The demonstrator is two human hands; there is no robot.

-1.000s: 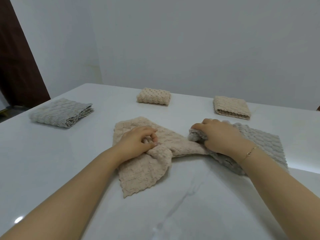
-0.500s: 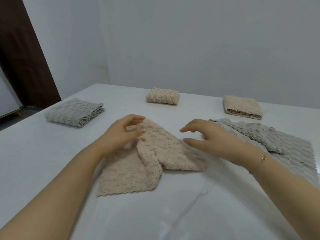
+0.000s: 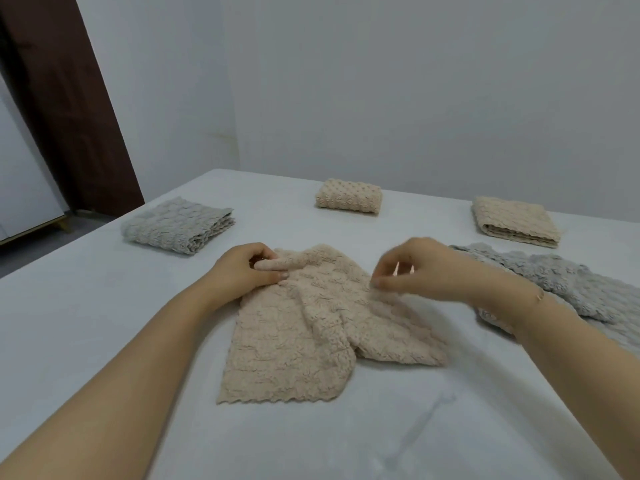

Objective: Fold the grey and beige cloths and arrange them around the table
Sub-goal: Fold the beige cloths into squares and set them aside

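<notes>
Crumpled beige cloth (image 3: 304, 327) laid mid-frame on table (image 3: 86, 306), scalloped edge pointed toward frame bottom, long axis roughly vertical. Top corner pinched by left hand (image 3: 247, 271); right hand (image 3: 426, 271) hovering, fingers loosely curled, nothing clearly held. Bare tabletop left below.

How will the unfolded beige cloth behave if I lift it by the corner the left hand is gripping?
The beige cloth will probably hang limp: it already lies rumpled, with a soft ridge across its middle. It looks thick and fluffy, so likely light and easy for the left hand to pinch. On the smooth table it may slide rather than stay put.
</notes>
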